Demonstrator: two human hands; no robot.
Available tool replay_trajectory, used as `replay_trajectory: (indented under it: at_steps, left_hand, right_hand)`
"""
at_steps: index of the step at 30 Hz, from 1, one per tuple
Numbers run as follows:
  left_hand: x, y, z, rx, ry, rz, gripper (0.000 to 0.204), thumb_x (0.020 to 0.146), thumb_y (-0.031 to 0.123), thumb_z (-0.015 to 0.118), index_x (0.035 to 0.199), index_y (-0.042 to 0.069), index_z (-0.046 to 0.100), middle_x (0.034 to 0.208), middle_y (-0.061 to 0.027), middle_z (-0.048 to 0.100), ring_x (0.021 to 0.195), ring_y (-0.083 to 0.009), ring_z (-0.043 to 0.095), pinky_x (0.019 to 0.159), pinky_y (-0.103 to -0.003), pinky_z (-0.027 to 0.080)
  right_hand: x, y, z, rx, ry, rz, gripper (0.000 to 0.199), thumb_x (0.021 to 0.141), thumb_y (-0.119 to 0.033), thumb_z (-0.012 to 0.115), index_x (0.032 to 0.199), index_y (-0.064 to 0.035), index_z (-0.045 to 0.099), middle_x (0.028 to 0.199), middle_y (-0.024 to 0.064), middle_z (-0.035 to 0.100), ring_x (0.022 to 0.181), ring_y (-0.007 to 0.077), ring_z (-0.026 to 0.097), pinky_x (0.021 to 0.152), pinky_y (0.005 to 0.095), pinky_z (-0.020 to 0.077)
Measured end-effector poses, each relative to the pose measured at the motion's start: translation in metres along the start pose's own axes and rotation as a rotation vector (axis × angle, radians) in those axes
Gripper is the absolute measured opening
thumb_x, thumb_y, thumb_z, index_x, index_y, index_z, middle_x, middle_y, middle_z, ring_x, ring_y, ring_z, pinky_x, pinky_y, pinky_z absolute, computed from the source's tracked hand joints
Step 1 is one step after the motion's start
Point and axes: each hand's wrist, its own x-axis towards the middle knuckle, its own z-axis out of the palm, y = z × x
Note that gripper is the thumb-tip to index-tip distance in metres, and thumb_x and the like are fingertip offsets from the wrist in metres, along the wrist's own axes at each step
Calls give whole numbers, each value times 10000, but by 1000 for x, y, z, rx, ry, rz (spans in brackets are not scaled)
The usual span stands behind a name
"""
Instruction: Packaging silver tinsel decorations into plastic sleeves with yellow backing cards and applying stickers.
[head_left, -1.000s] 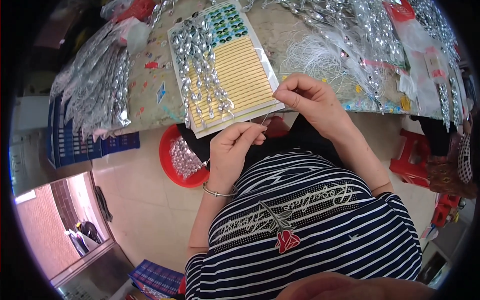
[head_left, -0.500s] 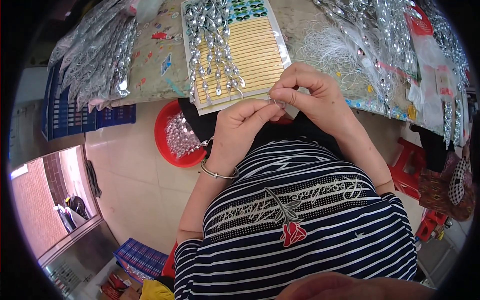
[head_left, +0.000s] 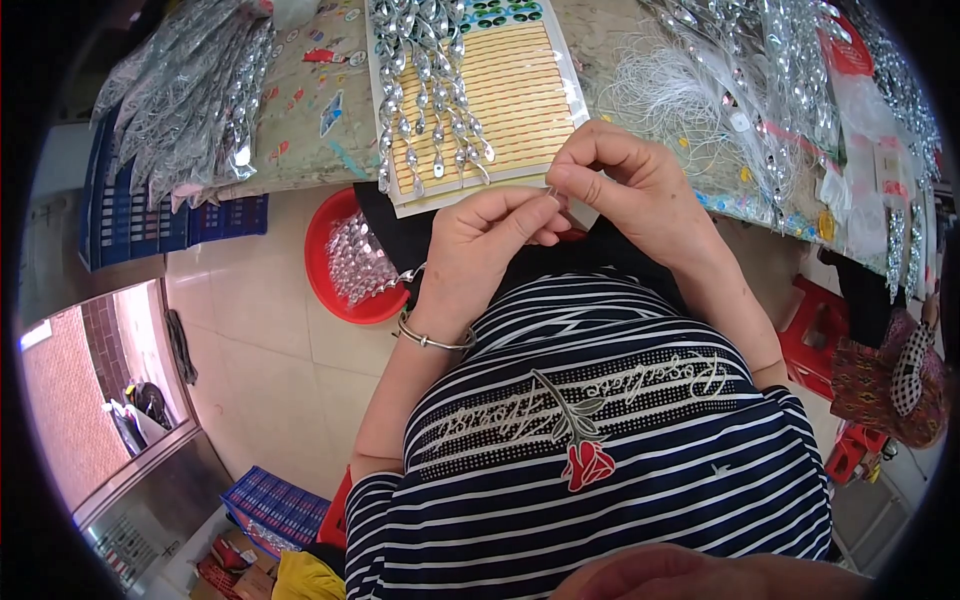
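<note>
At the table's near edge, my left hand [head_left: 485, 235] pinches a fine pale thread [head_left: 552, 190] between thumb and forefinger. Thumb and forefinger of my right hand [head_left: 630, 195] close on the same thread just above it; its far end is too small to make out. Beside my left wrist a strand of clear beads [head_left: 408, 275] runs down to a red basin [head_left: 318, 285], which holds a pile of clear beads [head_left: 357, 262]. Strands of silvery teardrop beads [head_left: 440, 120] lie on a yellow lined board [head_left: 515, 95] in front of my hands.
Plastic-wrapped silver strands [head_left: 190, 100] lie on the table at left, above blue crates [head_left: 130, 210]. At right are loose white threads [head_left: 655, 85] and more silver strands [head_left: 790, 70]. A red stool [head_left: 815, 335] stands at lower right.
My right hand has shifted slightly up from the left hand, and the thread now shows between their fingertips. The whole view has moved a little.
</note>
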Motion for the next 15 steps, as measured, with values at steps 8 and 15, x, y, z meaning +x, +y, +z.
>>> replay_trajectory:
  at_steps: [8, 15]
  left_hand:
    - [2, -1, 3, -98, 119, 63, 138, 883, 75, 649, 990, -9, 675, 772, -26, 632, 576, -11, 400, 511, -158, 275]
    - [3, -3, 2, -106, 160, 81, 123, 884, 71, 642, 975, -4, 677, 749, -7, 613, 581, -9, 403, 520, -157, 282]
  right_hand:
    - [-1, 4, 1, -15, 50, -135, 114, 890, -130, 650, 900, -17, 669, 783, -8, 580, 661, 48, 538, 585, 192, 440]
    - [-8, 3, -3, 208, 68, 119, 189, 951, -159, 565, 972, -6, 673, 924, -3, 599, 894, 80, 544, 826, 236, 425]
